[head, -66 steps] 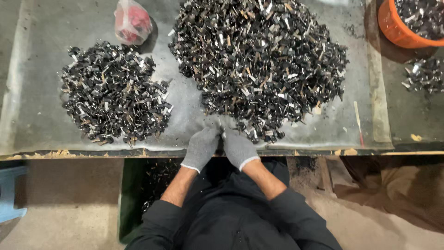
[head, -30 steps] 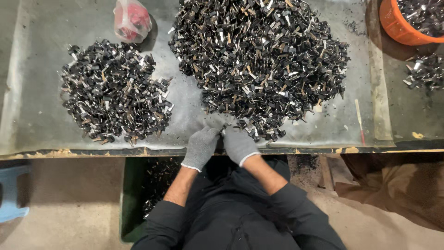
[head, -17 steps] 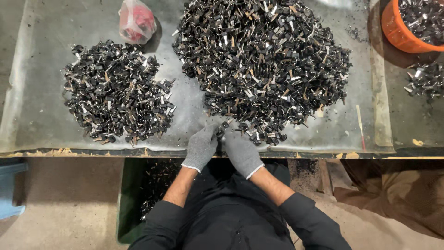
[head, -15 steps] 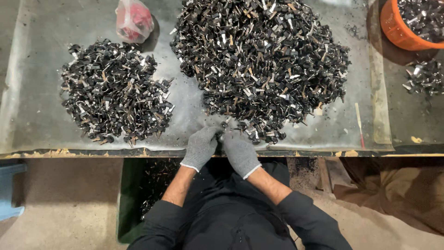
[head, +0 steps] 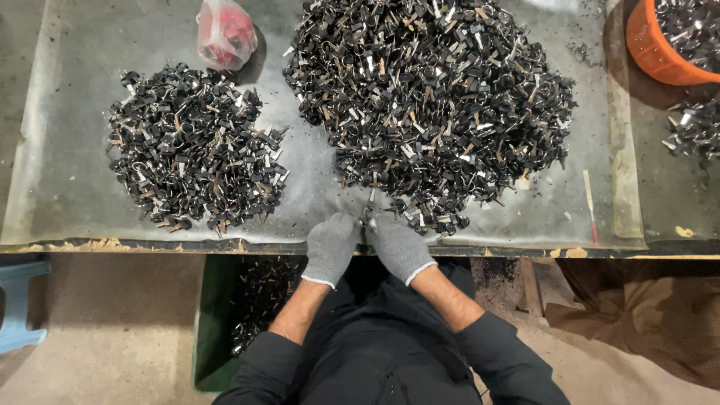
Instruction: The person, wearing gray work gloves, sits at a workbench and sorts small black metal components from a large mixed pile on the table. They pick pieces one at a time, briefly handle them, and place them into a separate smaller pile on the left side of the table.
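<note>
Both hands wear grey knit gloves and meet at the table's front edge. My left hand (head: 330, 246) and my right hand (head: 400, 246) pinch one small black and metal part (head: 367, 217) between their fingertips. Just beyond them lies a big heap of the same small black and silver parts (head: 427, 97). A smaller heap of like parts (head: 193, 154) lies to the left on the grey table sheet (head: 67, 187).
A red item in a clear bag (head: 225, 34) lies at the back left. An orange tub of parts (head: 675, 41) stands at the back right, with loose parts (head: 694, 131) below it. A green bin (head: 225, 315) sits under the table, a blue stool (head: 21, 300) at the left.
My hands stay together at the table's front edge, shifting only slightly as the fingers work. The heaps have not moved.
</note>
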`<action>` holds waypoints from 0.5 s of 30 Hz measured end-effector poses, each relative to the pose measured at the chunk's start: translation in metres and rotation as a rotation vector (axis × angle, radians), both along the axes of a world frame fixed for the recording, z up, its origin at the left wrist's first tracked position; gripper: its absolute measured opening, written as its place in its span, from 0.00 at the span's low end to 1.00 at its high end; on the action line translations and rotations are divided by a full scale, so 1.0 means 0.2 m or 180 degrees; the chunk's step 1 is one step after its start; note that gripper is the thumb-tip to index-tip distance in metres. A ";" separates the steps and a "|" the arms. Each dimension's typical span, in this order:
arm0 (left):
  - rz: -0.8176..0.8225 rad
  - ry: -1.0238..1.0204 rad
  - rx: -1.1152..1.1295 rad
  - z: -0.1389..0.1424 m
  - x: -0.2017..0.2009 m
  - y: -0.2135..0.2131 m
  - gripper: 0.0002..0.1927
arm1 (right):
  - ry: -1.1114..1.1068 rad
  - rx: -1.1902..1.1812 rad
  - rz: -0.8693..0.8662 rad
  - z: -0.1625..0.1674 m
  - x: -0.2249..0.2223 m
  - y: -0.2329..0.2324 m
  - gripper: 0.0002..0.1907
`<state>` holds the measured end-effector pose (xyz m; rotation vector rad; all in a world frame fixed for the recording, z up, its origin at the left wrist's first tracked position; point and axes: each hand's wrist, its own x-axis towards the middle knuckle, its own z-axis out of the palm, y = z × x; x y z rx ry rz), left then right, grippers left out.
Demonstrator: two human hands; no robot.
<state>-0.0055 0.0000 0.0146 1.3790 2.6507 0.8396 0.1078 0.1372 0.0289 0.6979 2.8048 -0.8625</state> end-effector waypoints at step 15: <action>-0.0153 -0.0248 0.0697 0.01 -0.01 -0.01 0.02 | -0.0142 0.0239 0.0432 0.02 -0.06 -0.01 0.13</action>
